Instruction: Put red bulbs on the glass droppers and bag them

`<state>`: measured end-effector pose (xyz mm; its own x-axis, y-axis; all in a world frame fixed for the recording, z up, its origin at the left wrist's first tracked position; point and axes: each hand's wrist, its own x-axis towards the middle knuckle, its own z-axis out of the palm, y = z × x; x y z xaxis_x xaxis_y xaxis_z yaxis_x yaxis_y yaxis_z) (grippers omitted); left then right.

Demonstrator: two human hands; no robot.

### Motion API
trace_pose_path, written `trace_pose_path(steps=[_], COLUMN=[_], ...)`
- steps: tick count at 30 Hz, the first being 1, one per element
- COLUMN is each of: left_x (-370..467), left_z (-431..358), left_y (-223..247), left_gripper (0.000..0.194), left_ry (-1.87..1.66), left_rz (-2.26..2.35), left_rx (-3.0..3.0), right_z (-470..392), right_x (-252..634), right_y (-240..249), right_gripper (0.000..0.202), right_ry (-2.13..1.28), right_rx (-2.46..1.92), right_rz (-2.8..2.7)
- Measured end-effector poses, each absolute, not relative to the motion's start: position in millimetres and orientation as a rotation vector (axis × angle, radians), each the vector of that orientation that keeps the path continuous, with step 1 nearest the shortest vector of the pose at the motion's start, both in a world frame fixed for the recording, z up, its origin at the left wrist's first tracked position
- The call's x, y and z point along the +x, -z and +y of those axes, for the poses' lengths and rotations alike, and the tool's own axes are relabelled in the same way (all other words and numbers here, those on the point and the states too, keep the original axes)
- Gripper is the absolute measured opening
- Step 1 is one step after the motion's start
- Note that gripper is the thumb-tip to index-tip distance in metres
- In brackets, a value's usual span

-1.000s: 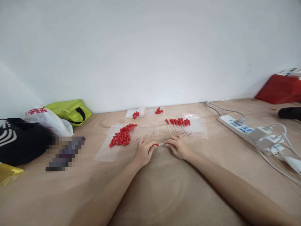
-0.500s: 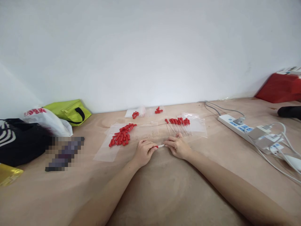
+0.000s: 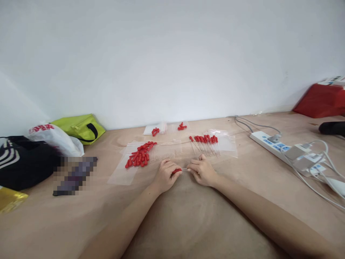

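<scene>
My left hand point(image 3: 165, 176) is closed on a red rubber dropper bulb point(image 3: 176, 171), pinched between thumb and fingers. My right hand point(image 3: 202, 171) pinches a thin glass dropper tube point(image 3: 184, 169), whose end meets the bulb's mouth; how far it sits inside I cannot tell. Beyond my left hand lies a pile of loose red bulbs point(image 3: 140, 154) on a clear plastic bag point(image 3: 122, 175). A row of bare glass tubes point(image 3: 164, 150) lies beside the pile. Past my right hand, several droppers with red bulbs fitted point(image 3: 206, 139) lie side by side, partly on another clear bag point(image 3: 228, 144).
Small bags with red bulbs point(image 3: 155, 131) lie near the wall. At right are a power strip point(image 3: 265, 142) with plugs and cables, and a red bag point(image 3: 319, 100). At left are a green bag point(image 3: 78, 127), a white plastic bag point(image 3: 58, 138) and a black bag point(image 3: 27, 165).
My hands have drawn slightly closer together, and more of the red bulb shows in my left fingers. The glass tube between them now shows a shorter stretch. The laid-out pieces have not moved.
</scene>
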<state>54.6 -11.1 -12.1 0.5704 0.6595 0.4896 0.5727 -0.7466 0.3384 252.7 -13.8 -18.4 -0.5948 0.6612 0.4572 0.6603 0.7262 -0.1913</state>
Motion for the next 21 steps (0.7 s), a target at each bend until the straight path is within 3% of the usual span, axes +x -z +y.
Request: trace_pose_path(steps=[8, 15, 19, 21], left_x=[56.5, 48.7, 47.2, 48.4], left_z=[-12.0, -5.6, -2.6, -2.1], left_y=[12.0, 13.0, 18.3, 20.7], left_gripper=[0.016, 0.011, 0.032, 0.032], left_ry=[-0.881, -0.97, -1.151, -1.103], left_rz=[1.043, 1.224, 1.49, 1.467], left_rx=[2.697, 2.655, 2.497, 2.49], right_z=[-14.4, -13.9, -3.2, 9.1], right_x=[247.9, 246.0, 253.5, 258.8], right_y=[20.7, 8.4, 6.4, 7.2], right_gripper=[0.027, 0.023, 0.025, 0.026], right_ry=[-0.093, 0.141, 0.138, 0.087], right_rx=[-1.031, -1.091, -1.383, -1.64], right_rz=[-2.426, -2.51, -2.373, -2.142])
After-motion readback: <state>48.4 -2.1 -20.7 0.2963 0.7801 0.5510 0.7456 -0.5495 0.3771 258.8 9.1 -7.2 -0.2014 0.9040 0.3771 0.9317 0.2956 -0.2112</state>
